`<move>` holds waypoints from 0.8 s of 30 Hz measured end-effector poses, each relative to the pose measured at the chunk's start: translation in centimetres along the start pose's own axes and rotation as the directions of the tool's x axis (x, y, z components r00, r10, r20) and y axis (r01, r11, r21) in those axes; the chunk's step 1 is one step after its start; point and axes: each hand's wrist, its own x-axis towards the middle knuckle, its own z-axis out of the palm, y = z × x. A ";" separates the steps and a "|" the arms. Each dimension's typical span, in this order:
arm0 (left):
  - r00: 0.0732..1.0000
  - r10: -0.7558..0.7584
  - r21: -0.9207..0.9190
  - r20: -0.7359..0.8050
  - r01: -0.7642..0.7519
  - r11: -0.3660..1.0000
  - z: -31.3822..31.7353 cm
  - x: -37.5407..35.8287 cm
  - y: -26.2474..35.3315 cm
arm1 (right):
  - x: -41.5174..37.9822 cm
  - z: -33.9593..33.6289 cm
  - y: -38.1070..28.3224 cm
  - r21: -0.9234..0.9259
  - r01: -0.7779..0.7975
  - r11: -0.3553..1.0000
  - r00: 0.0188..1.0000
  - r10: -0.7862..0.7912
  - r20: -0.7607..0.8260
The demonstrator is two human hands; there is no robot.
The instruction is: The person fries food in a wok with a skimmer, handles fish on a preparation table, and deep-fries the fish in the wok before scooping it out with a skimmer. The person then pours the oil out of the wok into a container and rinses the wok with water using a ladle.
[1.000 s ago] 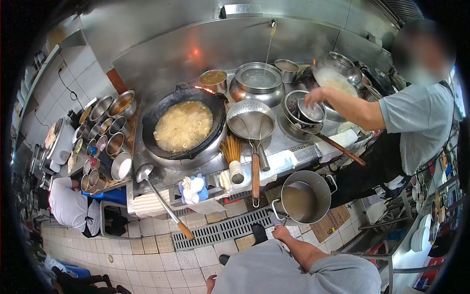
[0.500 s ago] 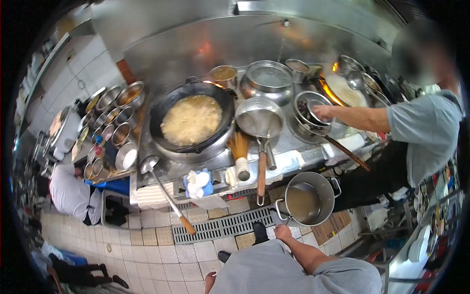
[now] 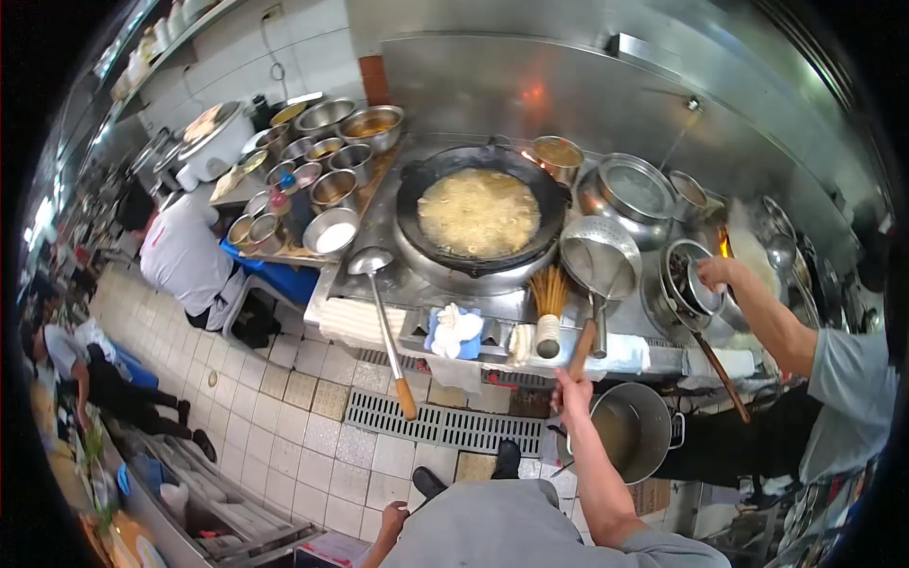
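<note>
My right hand is closed around the end of the wooden handle of a perforated strainer. The strainer's round bowl rests on the stove, with a second metal handle lying beside it. Down by my body hangs my left hand, its fingers partly hidden. To the left of the strainer a black wok holds bubbling oil with pale pieces in it. A bamboo brush stands between wok and strainer. A long ladle with a wooden grip leans over the stove's front edge.
A large pot of liquid stands below the counter at right. A co-worker's hand works over a pan there, with flames behind. Metal bowls of ingredients crowd the left side. Another person bends beyond them. A floor grate runs underfoot.
My right hand has risen from beside the pot and taken hold of the strainer's handle. My view has swung left. The co-worker's hand stays at the pan.
</note>
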 end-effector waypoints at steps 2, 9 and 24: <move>0.999 -0.044 -0.028 -0.029 0.043 0.999 0.5 -0.4 -0.7 | 1.1 0.1 0.9 -0.199 0.151 0.968 0.986 -0.160 -0.033; 0.988 -0.152 -0.013 -0.022 0.152 0.988 1.7 -2.2 -2.7 | -3.8 1.6 -7.7 -0.032 0.166 0.986 0.951 -0.151 0.268; 0.979 -0.198 -0.119 -0.057 0.190 0.975 1.1 -2.4 0.1 | 3.4 12.1 -13.0 -0.522 0.686 0.507 0.728 -0.478 0.492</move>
